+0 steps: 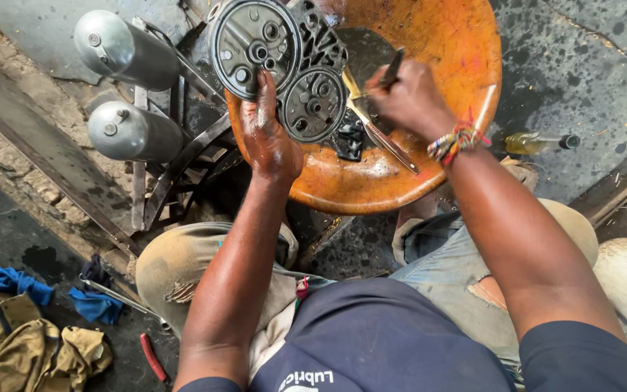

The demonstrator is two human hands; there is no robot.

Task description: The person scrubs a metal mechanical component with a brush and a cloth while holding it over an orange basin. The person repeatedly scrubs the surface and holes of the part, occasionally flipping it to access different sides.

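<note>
left hand (pixel 268 134) fingers closed around the dark metal pump housing (pixel 277 62), held upright on the orange basin (pixel 444 43). right hand (pixel 408 98) pinches a thin dark tool (pixel 392 69) beside it.

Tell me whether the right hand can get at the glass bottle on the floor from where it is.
Probably yes. The right hand is holding a thin tool over the orange basin, so it would need freeing first; the bottle lies uncovered just past the rim.

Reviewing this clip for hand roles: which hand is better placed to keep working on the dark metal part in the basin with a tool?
Probably the right hand: it already grips a dark slender tool beside the metal part. The left hand is occupied steadying that part over the orange basin.
</note>
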